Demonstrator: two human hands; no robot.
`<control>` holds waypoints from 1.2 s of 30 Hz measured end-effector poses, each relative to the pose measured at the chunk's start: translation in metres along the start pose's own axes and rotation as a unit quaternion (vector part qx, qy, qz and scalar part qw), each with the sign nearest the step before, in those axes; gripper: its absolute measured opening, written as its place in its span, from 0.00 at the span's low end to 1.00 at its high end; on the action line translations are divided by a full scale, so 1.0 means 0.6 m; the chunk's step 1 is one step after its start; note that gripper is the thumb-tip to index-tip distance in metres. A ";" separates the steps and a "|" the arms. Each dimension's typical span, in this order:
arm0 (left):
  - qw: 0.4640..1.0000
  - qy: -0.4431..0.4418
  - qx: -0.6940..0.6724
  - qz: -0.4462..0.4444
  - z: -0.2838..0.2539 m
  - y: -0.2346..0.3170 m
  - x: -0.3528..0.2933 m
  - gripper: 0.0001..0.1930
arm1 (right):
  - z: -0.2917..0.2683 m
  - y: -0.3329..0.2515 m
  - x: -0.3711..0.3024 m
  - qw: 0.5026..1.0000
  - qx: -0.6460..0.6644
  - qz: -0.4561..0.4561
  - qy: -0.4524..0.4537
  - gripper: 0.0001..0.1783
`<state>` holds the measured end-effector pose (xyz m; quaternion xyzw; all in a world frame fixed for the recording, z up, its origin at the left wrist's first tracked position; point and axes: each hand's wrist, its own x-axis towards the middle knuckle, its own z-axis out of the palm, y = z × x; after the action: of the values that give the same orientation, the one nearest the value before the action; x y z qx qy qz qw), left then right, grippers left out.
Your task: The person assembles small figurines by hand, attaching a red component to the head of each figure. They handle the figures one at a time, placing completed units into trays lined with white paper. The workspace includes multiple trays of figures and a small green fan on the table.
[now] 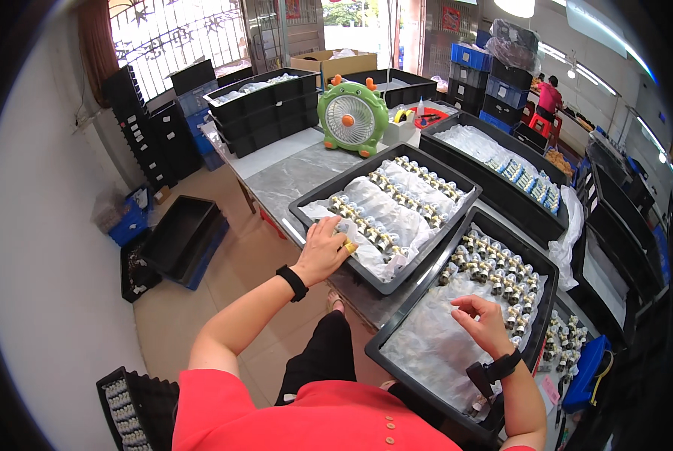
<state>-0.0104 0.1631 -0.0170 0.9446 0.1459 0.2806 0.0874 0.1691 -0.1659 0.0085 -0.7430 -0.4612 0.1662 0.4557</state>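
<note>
My left hand (325,246) rests at the near left side of a black tray (388,286), its fingers bent over the end of a row of small parts. It has a yellow band on one digit; thumb and fingers look apart, with nothing visible between them. The small parts (366,225) have clear domes and brass-coloured and dark bases, lying in rows between sheets of white liner. My right hand (483,323) hovers above a second black tray (381,338), fingers loosely curled and apart, apparently holding nothing. Similar parts (494,267) fill that tray's far and right sides; crumpled translucent liner (434,323) covers the rest.
A green animal-shaped fan (349,119) stands behind the first tray. Stacked black crates (265,113) are at back left. A long black tray (494,154) holds blue-and-white parts. A blue bin (585,372) lies right. Crates (178,233) occupy the floor; another person (549,96) is far right.
</note>
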 end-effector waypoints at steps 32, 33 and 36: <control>0.998 0.056 0.004 -0.037 0.034 -0.040 0.025 0.15 | 0.029 0.044 0.005 0.996 -0.063 -0.012 0.063 0.06; 0.997 0.063 -0.001 -0.035 0.034 -0.040 0.023 0.15 | 0.034 0.050 0.004 0.995 -0.072 -0.014 0.069 0.06; 0.997 0.076 -0.015 -0.024 0.035 -0.041 0.020 0.15 | 0.037 0.044 0.009 0.991 -0.112 -0.020 0.072 0.05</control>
<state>0.0051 0.1886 -0.0343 0.9154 0.1706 0.3514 0.0971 0.1715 -0.1538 -0.0241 -0.7900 -0.4579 0.0505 0.4045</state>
